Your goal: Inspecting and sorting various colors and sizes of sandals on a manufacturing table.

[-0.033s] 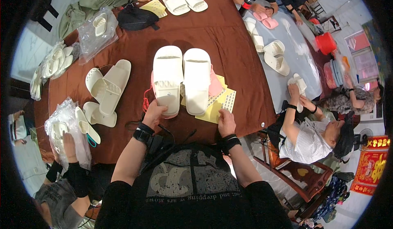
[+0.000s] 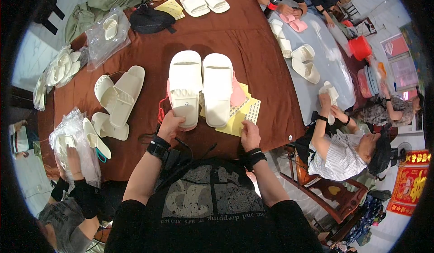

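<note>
On brown table [image 2: 253, 40], cream slide sandals [image 2: 201, 88], soles up, side by side

Cream slippers [image 2: 201, 88], brown tablecloth [image 2: 253, 40]

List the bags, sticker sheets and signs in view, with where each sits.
Yellow sticker sheets: under the right slipper, by the right hand.
Yellow sheet: far edge, by the black pouch.
Clear plastic bags: far left, slipper inside.
Clear bag: near left.
Red and gold sign: far right.
</note>
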A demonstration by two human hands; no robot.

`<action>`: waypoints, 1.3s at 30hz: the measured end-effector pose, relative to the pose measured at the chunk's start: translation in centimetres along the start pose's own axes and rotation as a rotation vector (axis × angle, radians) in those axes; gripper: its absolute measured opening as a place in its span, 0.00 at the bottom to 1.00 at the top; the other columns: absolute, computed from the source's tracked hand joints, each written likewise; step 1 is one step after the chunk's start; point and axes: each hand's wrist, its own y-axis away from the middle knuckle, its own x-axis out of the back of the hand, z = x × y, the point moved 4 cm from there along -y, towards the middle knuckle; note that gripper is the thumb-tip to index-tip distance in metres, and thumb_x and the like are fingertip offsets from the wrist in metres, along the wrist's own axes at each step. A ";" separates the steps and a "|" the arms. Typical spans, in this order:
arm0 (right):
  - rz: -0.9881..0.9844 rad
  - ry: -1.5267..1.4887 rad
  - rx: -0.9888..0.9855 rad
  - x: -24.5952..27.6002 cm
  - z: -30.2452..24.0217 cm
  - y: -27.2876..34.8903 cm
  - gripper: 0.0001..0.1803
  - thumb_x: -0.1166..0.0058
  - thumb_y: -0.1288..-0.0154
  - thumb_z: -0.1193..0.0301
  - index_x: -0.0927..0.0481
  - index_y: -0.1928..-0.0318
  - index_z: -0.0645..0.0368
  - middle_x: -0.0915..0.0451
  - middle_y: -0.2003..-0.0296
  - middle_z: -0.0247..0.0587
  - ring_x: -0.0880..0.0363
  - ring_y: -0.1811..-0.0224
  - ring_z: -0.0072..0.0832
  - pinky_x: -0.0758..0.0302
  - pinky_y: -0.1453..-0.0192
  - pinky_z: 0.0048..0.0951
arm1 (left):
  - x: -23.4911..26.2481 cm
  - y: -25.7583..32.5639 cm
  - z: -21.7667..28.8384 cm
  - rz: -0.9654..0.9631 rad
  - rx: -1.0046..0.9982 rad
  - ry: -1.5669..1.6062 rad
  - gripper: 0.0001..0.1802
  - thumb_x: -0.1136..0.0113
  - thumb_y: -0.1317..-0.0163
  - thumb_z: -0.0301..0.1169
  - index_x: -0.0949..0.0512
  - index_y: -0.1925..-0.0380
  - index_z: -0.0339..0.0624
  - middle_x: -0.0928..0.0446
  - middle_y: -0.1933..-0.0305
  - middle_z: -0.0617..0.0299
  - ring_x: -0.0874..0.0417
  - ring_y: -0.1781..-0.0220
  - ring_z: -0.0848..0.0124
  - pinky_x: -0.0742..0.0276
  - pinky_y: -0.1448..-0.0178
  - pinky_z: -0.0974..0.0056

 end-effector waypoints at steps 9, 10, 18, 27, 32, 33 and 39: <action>0.019 -0.503 -0.136 -0.8 2.9 -0.2 0.15 0.53 0.46 0.84 0.28 0.56 0.59 0.30 0.71 0.30 0.31 0.68 0.19 0.31 0.61 0.20 | 0.5 -0.8 -0.7 -0.019 -0.037 0.024 0.23 0.53 0.49 0.15 0.32 0.49 0.29 0.25 0.53 0.52 0.21 0.53 0.61 0.20 0.51 0.57; 0.042 -0.526 -0.164 -0.8 3.0 -0.1 0.16 0.53 0.46 0.84 0.29 0.56 0.59 0.31 0.71 0.29 0.32 0.68 0.18 0.31 0.62 0.20 | 0.5 -0.8 -0.7 -0.017 -0.038 0.026 0.23 0.53 0.49 0.15 0.32 0.49 0.29 0.25 0.53 0.52 0.21 0.53 0.61 0.20 0.51 0.57; -0.016 -0.471 0.016 0.3 -4.1 -3.9 0.13 0.52 0.45 0.83 0.29 0.57 0.60 0.29 0.71 0.36 0.30 0.68 0.24 0.30 0.63 0.25 | 0.5 -0.7 -1.1 -0.016 0.001 0.063 0.21 0.51 0.48 0.16 0.31 0.50 0.29 0.24 0.54 0.51 0.19 0.56 0.62 0.21 0.53 0.60; -0.269 0.346 0.815 -2.7 -10.9 -7.8 0.05 0.54 0.48 0.76 0.30 0.68 0.56 0.27 0.69 0.39 0.28 0.59 0.35 0.34 0.54 0.34 | 0.6 -0.8 -1.3 -0.017 0.005 0.040 0.22 0.53 0.48 0.17 0.32 0.50 0.27 0.25 0.54 0.49 0.20 0.54 0.61 0.21 0.51 0.59; -0.250 0.447 0.979 -4.4 -11.8 -8.5 0.03 0.54 0.48 0.73 0.29 0.70 0.55 0.27 0.70 0.37 0.29 0.62 0.33 0.34 0.55 0.32 | 1.3 -1.3 -2.4 -0.041 -0.035 0.098 0.22 0.55 0.47 0.16 0.35 0.49 0.25 0.27 0.52 0.46 0.21 0.54 0.56 0.18 0.54 0.55; -0.231 0.470 1.002 -4.6 -11.7 -8.5 0.03 0.54 0.48 0.72 0.28 0.71 0.55 0.27 0.70 0.37 0.29 0.62 0.33 0.33 0.55 0.32 | 1.0 -1.3 -2.1 -0.043 -0.031 0.093 0.22 0.56 0.47 0.15 0.36 0.49 0.24 0.28 0.52 0.45 0.21 0.54 0.55 0.17 0.54 0.53; -0.169 0.512 0.813 -4.8 -10.2 -9.8 0.04 0.53 0.46 0.71 0.28 0.70 0.56 0.27 0.68 0.40 0.28 0.62 0.34 0.31 0.56 0.33 | 0.2 -0.6 -1.3 -0.038 -0.004 0.105 0.21 0.56 0.47 0.14 0.36 0.50 0.25 0.27 0.53 0.45 0.21 0.55 0.55 0.17 0.55 0.54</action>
